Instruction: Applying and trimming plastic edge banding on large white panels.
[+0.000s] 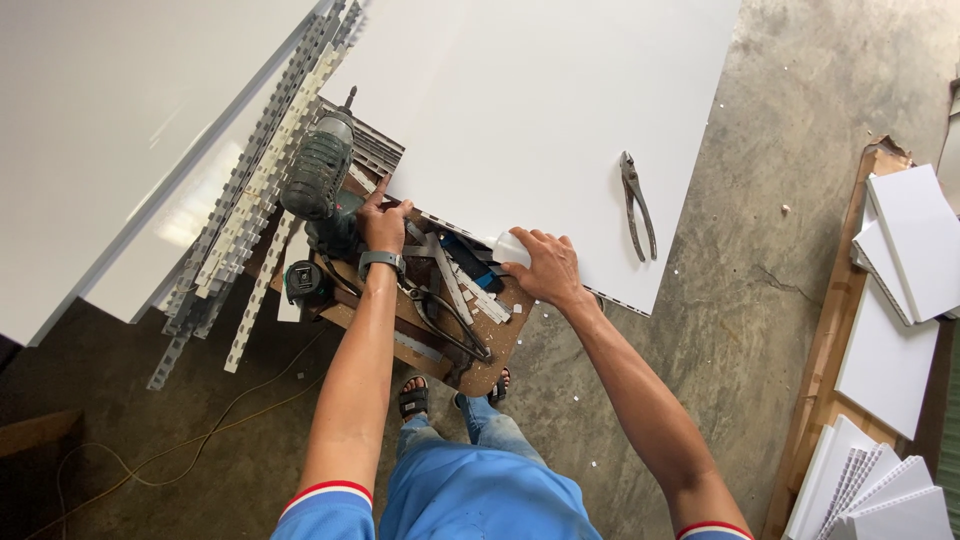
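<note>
A small white bottle (510, 247) is gripped by the right hand (548, 268) at the white panel's (540, 110) near edge, six o'clock. The left hand (381, 222), fingers narrow, touches the tool-strewn board (480, 365) beside a cordless drill (320, 170); pliers (636, 205) lie at three o'clock. Picking tools seems in hand; careful lifting comes next.

Counted in view: one cordless drill (318, 175); one pair of pliers (637, 205) on one large white panel (560, 100); one small wooden stool (480, 350) bearing tools; two hands, left (383, 222) and right (545, 268); one wristwatch (379, 261); one yellow cable (200, 430) on the floor.
</note>
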